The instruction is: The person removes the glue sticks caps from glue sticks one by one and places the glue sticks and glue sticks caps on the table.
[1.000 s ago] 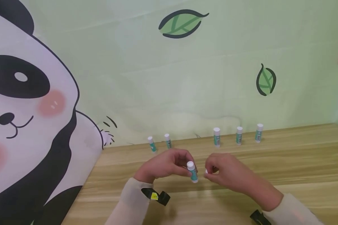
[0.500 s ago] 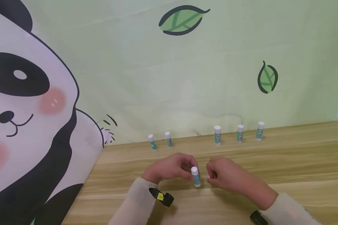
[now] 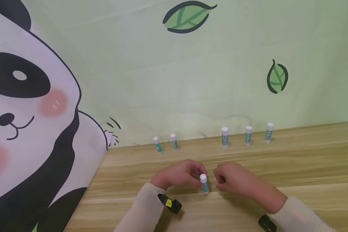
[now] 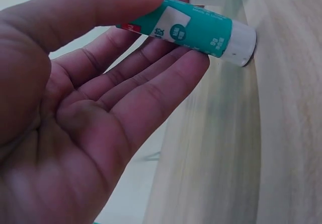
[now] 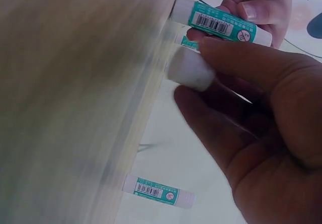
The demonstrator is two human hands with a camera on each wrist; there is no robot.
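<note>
My left hand (image 3: pixel 182 174) pinches a teal-and-white glue stick (image 3: pixel 204 185) between thumb and fingers, upright near the tabletop. In the left wrist view the stick's label (image 4: pixel 191 28) faces the camera and its white base end (image 4: pixel 240 44) is close to the wood; whether it touches cannot be told. Just to the right, my right hand (image 3: pixel 243 182) pinches a small white cylindrical piece, like a cap (image 5: pixel 190 69), between thumb and finger. In the right wrist view this piece is apart from the glue stick (image 5: pixel 221 23).
Along the back of the wooden table (image 3: pixel 127 167) stand other glue sticks, two at the left (image 3: pixel 158 145) (image 3: pixel 174 142) and three at the right, including one glue stick (image 3: pixel 225 137) and the rightmost stick (image 3: pixel 269 132). Behind them hangs a green backdrop (image 3: pixel 133 80) with a panda.
My left hand has shifted a little right and down with its glue stick. The right hand has moved slightly right, and its white piece is now hidden in the head view. The head view has tilted slightly.
</note>
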